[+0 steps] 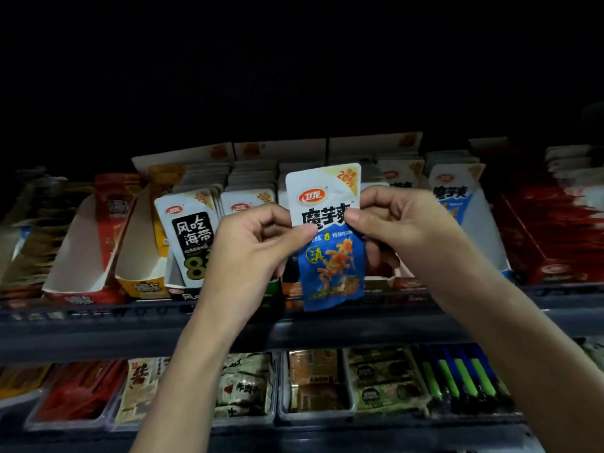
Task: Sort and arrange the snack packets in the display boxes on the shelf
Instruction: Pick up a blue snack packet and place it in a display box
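A white and blue snack packet (330, 237) hangs upright in front of the shelf, held in both hands. My left hand (251, 253) pinches its left edge with thumb on the front. My right hand (395, 230) pinches its right edge the same way. Behind the packet stand several display boxes with rows of white packets (251, 184). A black and white packet (192, 237) leans at the front of the box to the left. A box (470, 220) with blue and white packets stands to the right.
Two nearly empty boxes, one red (81, 256) and one orange (140, 259), stand at the left. A red box (555, 237) stands at the far right. The dark shelf rail (98, 325) runs across below. The lower shelf holds trays of other snacks (313, 384).
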`<state>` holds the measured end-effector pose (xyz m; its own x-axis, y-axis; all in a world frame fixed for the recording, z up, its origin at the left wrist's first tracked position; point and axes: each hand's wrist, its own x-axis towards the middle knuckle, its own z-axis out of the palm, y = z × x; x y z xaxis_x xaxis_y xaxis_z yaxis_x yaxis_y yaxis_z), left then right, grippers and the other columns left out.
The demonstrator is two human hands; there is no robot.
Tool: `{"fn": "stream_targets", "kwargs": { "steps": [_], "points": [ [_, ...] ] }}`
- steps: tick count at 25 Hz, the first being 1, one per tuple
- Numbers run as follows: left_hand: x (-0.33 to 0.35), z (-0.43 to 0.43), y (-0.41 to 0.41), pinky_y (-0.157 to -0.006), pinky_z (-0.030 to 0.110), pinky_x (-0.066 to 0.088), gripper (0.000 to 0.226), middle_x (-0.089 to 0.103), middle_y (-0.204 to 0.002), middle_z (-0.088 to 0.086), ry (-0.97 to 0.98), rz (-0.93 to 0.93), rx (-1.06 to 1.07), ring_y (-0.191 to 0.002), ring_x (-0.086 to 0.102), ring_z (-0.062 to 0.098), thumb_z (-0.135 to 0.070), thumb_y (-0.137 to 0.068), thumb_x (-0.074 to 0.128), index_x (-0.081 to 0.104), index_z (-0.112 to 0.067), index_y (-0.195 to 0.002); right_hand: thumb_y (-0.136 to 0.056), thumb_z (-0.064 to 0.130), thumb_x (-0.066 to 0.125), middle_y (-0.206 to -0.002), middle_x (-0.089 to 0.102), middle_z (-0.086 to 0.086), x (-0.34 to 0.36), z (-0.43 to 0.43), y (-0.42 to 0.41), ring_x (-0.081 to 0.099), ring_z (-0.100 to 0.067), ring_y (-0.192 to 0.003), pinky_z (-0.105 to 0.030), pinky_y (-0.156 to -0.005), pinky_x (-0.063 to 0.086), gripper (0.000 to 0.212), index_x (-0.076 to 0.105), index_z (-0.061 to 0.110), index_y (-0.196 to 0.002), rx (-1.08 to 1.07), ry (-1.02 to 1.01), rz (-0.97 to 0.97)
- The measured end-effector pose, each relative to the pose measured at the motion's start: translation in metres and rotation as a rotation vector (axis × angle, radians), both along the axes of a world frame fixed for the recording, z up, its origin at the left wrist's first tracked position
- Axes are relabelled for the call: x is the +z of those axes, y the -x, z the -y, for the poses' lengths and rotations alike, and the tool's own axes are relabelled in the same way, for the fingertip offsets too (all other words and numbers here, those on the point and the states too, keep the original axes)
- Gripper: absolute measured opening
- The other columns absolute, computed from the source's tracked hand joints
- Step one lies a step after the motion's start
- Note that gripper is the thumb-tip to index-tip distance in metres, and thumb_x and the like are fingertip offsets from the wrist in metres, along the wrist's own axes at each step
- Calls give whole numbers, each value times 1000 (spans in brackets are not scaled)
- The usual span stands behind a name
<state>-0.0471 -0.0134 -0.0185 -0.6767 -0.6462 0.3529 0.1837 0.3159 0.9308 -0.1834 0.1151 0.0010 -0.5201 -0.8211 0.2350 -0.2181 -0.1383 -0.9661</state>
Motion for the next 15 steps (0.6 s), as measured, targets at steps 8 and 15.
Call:
{"fn": "stream_targets", "kwargs": {
  "steps": [8, 15],
  "points": [
    [-6, -52, 48, -57, 29, 49, 9, 68, -79, -13, 205, 150, -108, -62, 57, 15, -24, -85, 71, 70, -27, -94, -94, 11, 62, -54, 62, 9, 19, -51, 56, 45, 1, -37, -12, -39, 35, 6, 67, 10, -92, -402, 196, -59],
    [-20, -89, 87, -94, 34, 42, 39, 54, -129, -15, 818, 506, -156, -116, 45, 8, -38, -96, 53, 46, -41, -135, -96, 19, 61, -64, 63, 8, 0, -81, 118, 46, -3, -47, -20, -46, 37, 8, 66, 15, -91, -752, 382, -20]
  ]
}}
